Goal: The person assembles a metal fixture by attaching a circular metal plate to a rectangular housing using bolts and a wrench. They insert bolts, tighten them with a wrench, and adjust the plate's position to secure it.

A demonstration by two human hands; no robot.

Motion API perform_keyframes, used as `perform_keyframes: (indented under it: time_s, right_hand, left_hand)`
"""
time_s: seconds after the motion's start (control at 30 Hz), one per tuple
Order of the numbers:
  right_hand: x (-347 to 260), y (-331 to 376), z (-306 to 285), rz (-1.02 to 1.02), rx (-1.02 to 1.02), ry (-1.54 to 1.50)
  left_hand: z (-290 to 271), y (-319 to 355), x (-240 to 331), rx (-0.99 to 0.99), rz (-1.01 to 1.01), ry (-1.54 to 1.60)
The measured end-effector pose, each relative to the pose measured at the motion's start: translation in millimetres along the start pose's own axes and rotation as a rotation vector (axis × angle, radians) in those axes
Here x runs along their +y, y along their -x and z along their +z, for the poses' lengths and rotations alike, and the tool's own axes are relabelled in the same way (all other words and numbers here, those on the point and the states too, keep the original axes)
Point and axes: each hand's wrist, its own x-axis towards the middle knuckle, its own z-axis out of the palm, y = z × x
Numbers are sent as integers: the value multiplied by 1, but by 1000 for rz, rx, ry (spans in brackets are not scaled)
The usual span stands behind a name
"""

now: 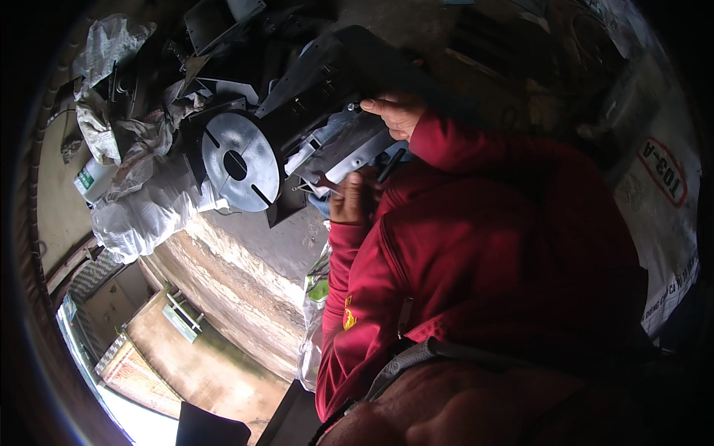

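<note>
My left hand (348,203) is closed around a small wrench (324,183), whose open jaw pokes out past the fingers toward a grey metal bracket (355,157). Higher up, my right hand (398,115) has its fingers curled, with the fingertips at a shiny bolt (352,107) on the edge of a dark metal frame (297,111). A round grey steel disc (260,165) with slots and a centre hole stands at the frame's left end. A black rod-like handle (391,165) lies between my two hands; its other end is hidden.
Crumpled white plastic bags (145,219) and a white container (94,178) are left of the disc. Dark metal plates (216,26) pile up behind the frame. A large white printed sack (658,201) stands at the right. Concrete floor (245,245) lies below the disc.
</note>
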Motion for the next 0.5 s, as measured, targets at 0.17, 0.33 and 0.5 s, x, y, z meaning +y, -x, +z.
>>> perform_keyframes:
  time_s: [0.17, 0.33, 0.5]
  right_hand:
    - [-3, 4, 4, -14, 63, 58]
    - [-8, 9, 6, -39, 49, 105]
    - [-10, 16, 9, -84, 57, 98]
  left_hand:
    - [0, 14, 11, 78, 275, -416]
    - [16, -3, 36, 202, 634, -697]
    - [18, -30, 44, 229, 913, -871]
